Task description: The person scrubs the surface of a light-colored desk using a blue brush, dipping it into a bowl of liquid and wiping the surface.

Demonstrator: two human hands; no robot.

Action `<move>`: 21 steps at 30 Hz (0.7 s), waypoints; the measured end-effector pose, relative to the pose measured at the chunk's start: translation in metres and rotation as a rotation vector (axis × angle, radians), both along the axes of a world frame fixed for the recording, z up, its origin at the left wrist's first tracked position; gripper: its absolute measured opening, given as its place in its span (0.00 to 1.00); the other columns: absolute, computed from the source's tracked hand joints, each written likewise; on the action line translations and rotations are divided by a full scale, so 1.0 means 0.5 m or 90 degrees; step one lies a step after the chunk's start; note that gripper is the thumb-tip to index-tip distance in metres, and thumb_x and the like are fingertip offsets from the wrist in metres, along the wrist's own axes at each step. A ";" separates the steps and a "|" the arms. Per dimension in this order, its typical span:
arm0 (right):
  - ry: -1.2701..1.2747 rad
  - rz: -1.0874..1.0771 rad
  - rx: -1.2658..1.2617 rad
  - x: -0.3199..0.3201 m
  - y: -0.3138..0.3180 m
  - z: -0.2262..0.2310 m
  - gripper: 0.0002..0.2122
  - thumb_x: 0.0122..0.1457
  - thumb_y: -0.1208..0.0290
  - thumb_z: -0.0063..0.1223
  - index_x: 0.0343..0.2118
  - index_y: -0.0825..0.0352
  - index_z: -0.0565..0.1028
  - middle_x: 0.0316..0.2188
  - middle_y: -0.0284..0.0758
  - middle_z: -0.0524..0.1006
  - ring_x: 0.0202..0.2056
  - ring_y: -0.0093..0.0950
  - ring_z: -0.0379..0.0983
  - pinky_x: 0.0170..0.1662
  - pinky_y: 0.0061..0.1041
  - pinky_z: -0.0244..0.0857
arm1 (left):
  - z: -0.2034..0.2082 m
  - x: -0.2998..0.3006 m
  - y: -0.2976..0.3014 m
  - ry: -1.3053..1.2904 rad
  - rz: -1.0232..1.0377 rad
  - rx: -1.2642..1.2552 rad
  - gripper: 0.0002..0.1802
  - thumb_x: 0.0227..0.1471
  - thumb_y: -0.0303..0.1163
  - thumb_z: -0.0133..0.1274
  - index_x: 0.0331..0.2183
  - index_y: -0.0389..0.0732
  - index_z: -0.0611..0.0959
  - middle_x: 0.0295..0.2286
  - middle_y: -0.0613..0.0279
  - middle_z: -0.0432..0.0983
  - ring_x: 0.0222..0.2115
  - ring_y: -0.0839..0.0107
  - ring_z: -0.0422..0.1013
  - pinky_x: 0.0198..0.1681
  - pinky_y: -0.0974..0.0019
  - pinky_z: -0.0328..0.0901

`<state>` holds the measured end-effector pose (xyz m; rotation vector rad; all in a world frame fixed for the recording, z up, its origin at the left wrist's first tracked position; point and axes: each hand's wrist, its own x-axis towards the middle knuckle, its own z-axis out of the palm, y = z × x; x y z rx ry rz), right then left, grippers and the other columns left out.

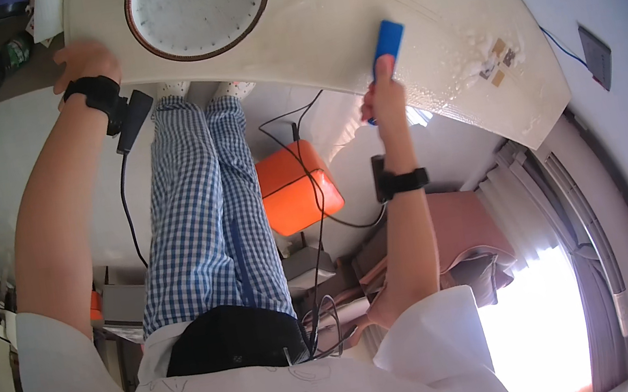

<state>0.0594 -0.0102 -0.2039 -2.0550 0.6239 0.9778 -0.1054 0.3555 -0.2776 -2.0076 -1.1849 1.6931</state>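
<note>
A flat blue rectangular tool (388, 42) is in my right hand (388, 91), over the near edge of the cream tabletop (318, 15). My thumb lies along it and the fingers curl round it; its underside is hidden. To its right, water droplets and white foam (490, 61) wet the surface around a small checkered patch (500, 61). My left hand (86, 64) rests at the tabletop's left edge with its fingers apart, holding nothing. A large round white tray with a brown rim (198, 9) lies on the tabletop between my hands.
Below the tabletop are my checkered trouser legs, an orange box (298, 186) and loose black cables (314, 171). Dark bottles (5, 62) stand at the far left. A grey plate with a blue cord (597, 57) is on the right. A bright window (540, 324) shows lower right.
</note>
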 end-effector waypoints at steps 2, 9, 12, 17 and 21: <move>-0.019 -0.006 -0.035 0.038 0.001 0.006 0.24 0.48 0.46 0.37 0.12 0.66 0.60 0.03 0.29 0.56 0.03 0.22 0.54 0.06 0.20 0.50 | -0.001 -0.008 0.008 0.007 -0.028 -0.014 0.20 0.42 0.39 0.41 0.40 0.45 0.63 0.40 0.67 0.60 0.41 0.72 0.55 0.41 0.61 0.48; -0.162 0.317 -0.309 0.025 -0.015 0.020 0.33 0.25 0.45 0.59 0.25 0.73 0.63 0.22 0.42 0.69 0.27 0.36 0.68 0.32 0.31 0.61 | 0.009 -0.010 0.005 0.046 -0.166 -0.064 0.15 0.41 0.38 0.42 0.35 0.46 0.68 0.35 0.67 0.64 0.36 0.72 0.59 0.36 0.62 0.52; -0.190 0.311 -0.303 0.003 0.039 0.026 0.34 0.27 0.46 0.58 0.29 0.72 0.62 0.26 0.46 0.71 0.29 0.40 0.68 0.32 0.33 0.61 | 0.021 -0.010 0.007 0.065 -0.217 -0.073 0.13 0.40 0.37 0.43 0.33 0.46 0.70 0.33 0.67 0.66 0.33 0.72 0.61 0.34 0.62 0.53; -0.181 0.314 -0.363 0.027 0.028 0.027 0.33 0.27 0.43 0.56 0.29 0.69 0.63 0.26 0.43 0.71 0.30 0.40 0.68 0.32 0.33 0.60 | 0.031 -0.009 0.007 0.095 -0.286 -0.086 0.11 0.39 0.36 0.43 0.29 0.46 0.73 0.30 0.67 0.69 0.30 0.72 0.64 0.30 0.63 0.56; -0.178 0.253 -0.376 0.058 -0.049 0.012 0.33 0.27 0.42 0.54 0.28 0.69 0.64 0.25 0.43 0.71 0.30 0.40 0.68 0.31 0.33 0.61 | 0.028 -0.013 0.012 0.125 -0.328 -0.093 0.09 0.39 0.35 0.44 0.26 0.46 0.76 0.27 0.66 0.71 0.27 0.72 0.66 0.28 0.64 0.58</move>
